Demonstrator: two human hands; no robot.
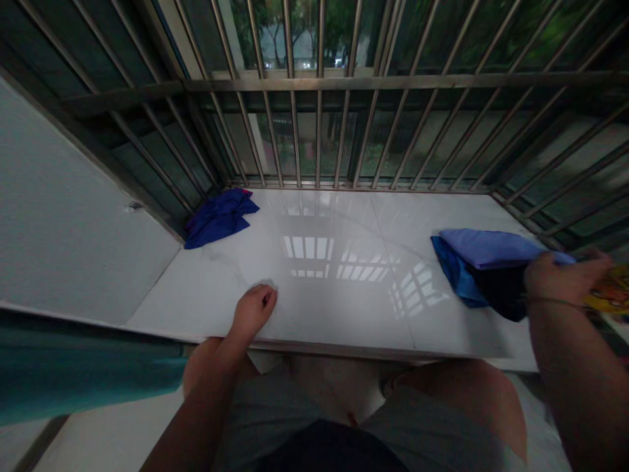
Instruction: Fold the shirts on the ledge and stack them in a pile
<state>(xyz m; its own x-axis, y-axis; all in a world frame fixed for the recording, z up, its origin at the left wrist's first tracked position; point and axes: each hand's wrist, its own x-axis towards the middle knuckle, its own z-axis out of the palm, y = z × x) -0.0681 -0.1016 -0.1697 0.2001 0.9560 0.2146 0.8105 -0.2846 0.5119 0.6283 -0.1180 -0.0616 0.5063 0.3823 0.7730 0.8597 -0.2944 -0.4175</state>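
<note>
Far over on the left, a teal curtain (93, 373) hangs low; past it, a dark blue cloth (221, 217) lies crumpled in the back corner of the shiny white ledge (339, 314), close to the metal bars (319, 144); the left hand (255, 307) is next, near the front edge, curled up in a loose fist, and I see nothing in it; the dark blue cloth is behind this hand and a bit to its left, well apart from it.

Over on the right side of the ledge is a small soft pile; a light purple cloth (491, 249) is on top, and its long way runs from left to right, with its right end by the right hand (565, 278); a brighter blue cloth (457, 275) and a black cloth (501, 288) poke out under it, toward the front; the right hand is much nearer to this pile than the left hand is; its fingers are blurry, so I cannot tell if they hold anything; a yellow thing (612, 288) with a picture or pattern is just beside it, at the far right; I can read no words or brand names anywhere.
</note>
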